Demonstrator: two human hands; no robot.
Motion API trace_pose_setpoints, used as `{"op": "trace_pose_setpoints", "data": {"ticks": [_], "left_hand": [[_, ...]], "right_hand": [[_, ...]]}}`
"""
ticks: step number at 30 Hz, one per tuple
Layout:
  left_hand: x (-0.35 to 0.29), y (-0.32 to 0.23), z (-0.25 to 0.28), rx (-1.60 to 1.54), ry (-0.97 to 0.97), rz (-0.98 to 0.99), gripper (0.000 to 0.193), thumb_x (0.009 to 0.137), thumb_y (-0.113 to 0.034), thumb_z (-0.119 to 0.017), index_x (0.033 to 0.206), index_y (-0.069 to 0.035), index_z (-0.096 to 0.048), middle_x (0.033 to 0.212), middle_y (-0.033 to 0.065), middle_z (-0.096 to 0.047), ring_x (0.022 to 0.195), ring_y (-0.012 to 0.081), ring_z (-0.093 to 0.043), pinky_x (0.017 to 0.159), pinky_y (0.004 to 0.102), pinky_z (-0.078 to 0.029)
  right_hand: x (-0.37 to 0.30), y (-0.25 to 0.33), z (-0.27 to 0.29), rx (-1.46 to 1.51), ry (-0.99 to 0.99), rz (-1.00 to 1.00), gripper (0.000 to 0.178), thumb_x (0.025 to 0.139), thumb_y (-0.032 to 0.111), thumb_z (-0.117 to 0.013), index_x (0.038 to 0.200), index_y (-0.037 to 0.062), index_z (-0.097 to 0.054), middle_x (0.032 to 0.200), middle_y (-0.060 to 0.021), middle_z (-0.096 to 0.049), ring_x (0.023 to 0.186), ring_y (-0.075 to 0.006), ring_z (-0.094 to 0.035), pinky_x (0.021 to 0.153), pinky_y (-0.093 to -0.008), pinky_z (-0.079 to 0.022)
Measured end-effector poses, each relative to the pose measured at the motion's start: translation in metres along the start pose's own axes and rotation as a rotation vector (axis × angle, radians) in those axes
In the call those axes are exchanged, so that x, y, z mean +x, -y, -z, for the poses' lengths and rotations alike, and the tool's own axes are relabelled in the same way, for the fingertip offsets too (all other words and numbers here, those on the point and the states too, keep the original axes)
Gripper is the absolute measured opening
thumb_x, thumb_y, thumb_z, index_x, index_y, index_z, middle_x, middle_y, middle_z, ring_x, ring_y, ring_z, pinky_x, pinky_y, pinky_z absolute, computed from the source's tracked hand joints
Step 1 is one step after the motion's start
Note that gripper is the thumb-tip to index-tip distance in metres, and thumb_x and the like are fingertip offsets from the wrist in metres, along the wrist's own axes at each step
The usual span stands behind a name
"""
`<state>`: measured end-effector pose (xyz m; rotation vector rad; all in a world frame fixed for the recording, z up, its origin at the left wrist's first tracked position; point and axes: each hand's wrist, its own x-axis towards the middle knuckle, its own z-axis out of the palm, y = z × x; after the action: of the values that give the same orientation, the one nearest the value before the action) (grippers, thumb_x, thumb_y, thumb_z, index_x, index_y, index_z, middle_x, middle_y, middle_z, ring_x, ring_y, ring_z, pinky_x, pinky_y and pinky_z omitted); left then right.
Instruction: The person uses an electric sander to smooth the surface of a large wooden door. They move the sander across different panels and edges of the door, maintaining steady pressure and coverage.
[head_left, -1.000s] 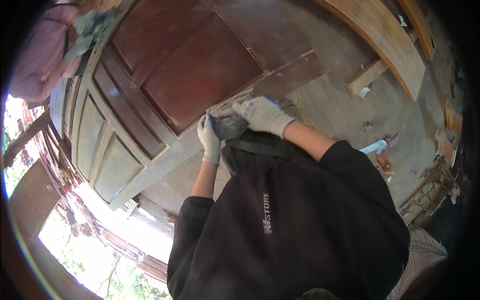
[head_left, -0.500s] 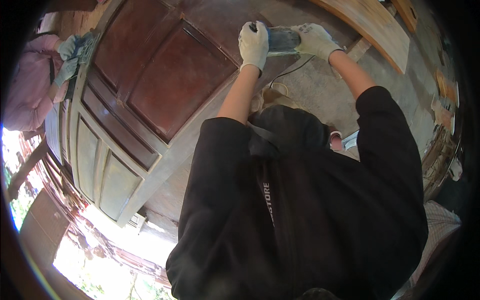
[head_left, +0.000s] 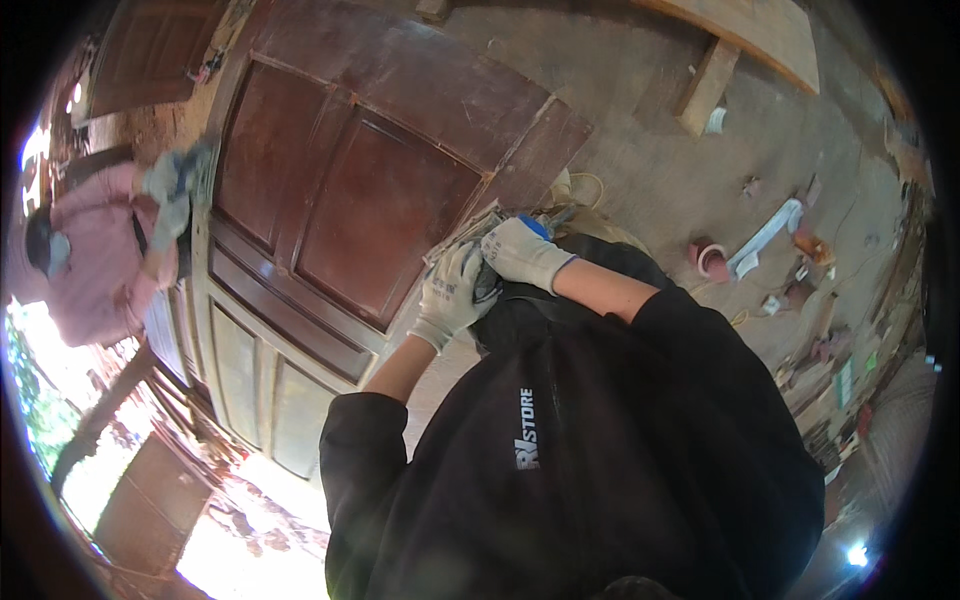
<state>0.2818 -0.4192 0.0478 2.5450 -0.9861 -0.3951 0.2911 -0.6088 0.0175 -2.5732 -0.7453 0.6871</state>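
Note:
Both my hands wear pale work gloves and are wrapped around a corded power sander (head_left: 535,228), whose blue part shows beyond my right glove. My left hand (head_left: 450,295) is closed on its near, dark side. My right hand (head_left: 522,252) is closed over its top. The gloves cover most of the sander, which is close to my body at the right-hand long edge of a wooden door (head_left: 390,215). Reddish-brown panels cover much of the door, while its lower-left panels and edge frame look paler. Whether the sander touches the edge is hidden.
At the door's left edge a co-worker in pink (head_left: 95,270) has gloved hands (head_left: 172,205) on a tool. A pale plank (head_left: 760,35) and a wooden block (head_left: 708,88) are at upper right. On the floor lie a pinkish ring-shaped thing (head_left: 708,260) and a white strip (head_left: 768,235).
Both hands and the sander have come from beyond the door's far right part back toward my body, down and left. My view has shifted, showing more floor on the right.

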Motion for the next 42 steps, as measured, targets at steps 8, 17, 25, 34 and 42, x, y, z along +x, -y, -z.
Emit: {"op": "trace_pose_setpoints", "data": {"ticks": [8,17,25,34,42], "left_hand": [[0.131,-0.031,-0.013,-0.045,-0.116,-0.106,0.064,0.074,-0.035,-0.083,0.125,-0.004,-0.057,0.126,0.0221,-0.060,0.115,0.0389,-0.061,0.092,0.0456,-0.054],[0.303,-0.034,0.020,0.040,-0.213,-0.016,0.054,0.074,-0.040,-0.083,0.113,-0.011,-0.059,0.111,0.0131,-0.068,0.097,0.0356,-0.069,0.080,0.0468,-0.056],[0.142,-0.009,0.007,-0.016,-0.208,-0.081,0.069,0.071,-0.039,-0.084,0.126,-0.007,-0.057,0.122,0.0198,-0.065,0.109,0.0391,-0.065,0.088,0.0469,-0.055],[0.066,-0.011,-0.001,-0.053,-0.004,-0.100,0.076,0.069,-0.035,-0.087,0.130,-0.003,-0.055,0.130,0.0206,-0.060,0.118,0.0412,-0.060,0.098,0.0476,-0.052],[0.237,-0.050,-0.008,-0.046,-0.098,-0.179,0.064,0.072,-0.041,-0.084,0.121,-0.011,-0.057,0.120,0.0129,-0.065,0.110,0.0343,-0.065,0.089,0.0458,-0.054]], "right_hand": [[-0.016,-0.122,0.056,-0.053,-0.113,-0.010,0.018,0.083,0.018,-0.061,0.079,0.0111,-0.078,0.081,-0.0105,-0.075,0.079,-0.0271,-0.074,0.068,-0.0407,-0.059],[0.026,-0.237,0.168,-0.424,-0.058,-0.168,0.022,0.072,0.028,-0.073,0.087,0.0128,-0.078,0.089,-0.0137,-0.076,0.084,-0.0319,-0.074,0.072,-0.0422,-0.060],[0.013,-0.108,0.080,-0.065,-0.179,-0.187,0.014,0.082,0.018,-0.064,0.082,0.0138,-0.078,0.083,-0.0127,-0.075,0.079,-0.0296,-0.074,0.067,-0.0418,-0.058],[-0.005,-0.054,0.007,0.056,-0.186,-0.111,0.018,0.082,0.021,-0.062,0.078,0.0138,-0.078,0.074,-0.0083,-0.074,0.069,-0.0260,-0.073,0.058,-0.0413,-0.055],[-0.039,-0.191,0.097,-0.158,-0.322,-0.252,0.010,0.080,0.016,-0.067,0.082,0.0122,-0.075,0.085,-0.0093,-0.076,0.078,-0.0262,-0.074,0.067,-0.0392,-0.058]]}}
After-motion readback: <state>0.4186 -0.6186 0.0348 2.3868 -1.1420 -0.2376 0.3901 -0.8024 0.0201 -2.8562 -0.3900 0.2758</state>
